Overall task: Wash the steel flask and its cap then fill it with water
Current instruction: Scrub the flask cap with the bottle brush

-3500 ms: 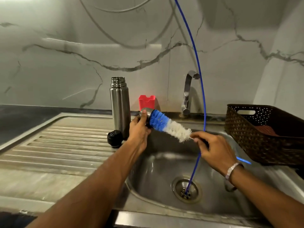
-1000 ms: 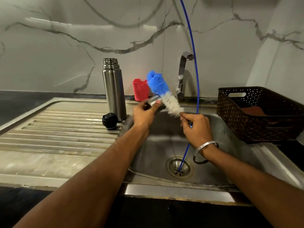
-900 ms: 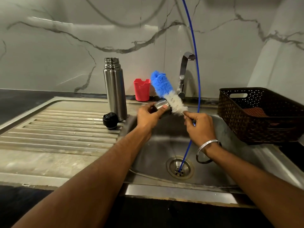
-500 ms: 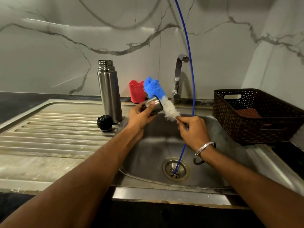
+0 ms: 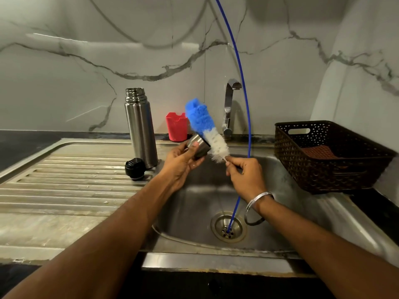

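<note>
The steel flask point(image 5: 140, 130) stands upright and uncapped on the draining board beside the sink. Its black stopper point(image 5: 134, 168) lies at its foot. My left hand point(image 5: 181, 162) grips the steel cap cup point(image 5: 198, 146) over the sink basin, tilted on its side. My right hand point(image 5: 246, 172) pinches the handle of a blue and white bottle brush point(image 5: 206, 128). The brush points up and to the left, and its white bristles rest against the rim of the cap.
The steel sink point(image 5: 302, 212) has a drain point(image 5: 228, 228) with a thin blue hose point(image 5: 241, 83) running down into it. A tap point(image 5: 229, 108) stands behind the basin, a red holder point(image 5: 176, 126) beside it. A dark woven basket point(image 5: 328, 154) sits at the right.
3.5 s ago the brush head was inside the cap; now it is out and alongside it, pointing up-left. Over the last second the cap has turned in my left hand and the brush has shifted against it.
</note>
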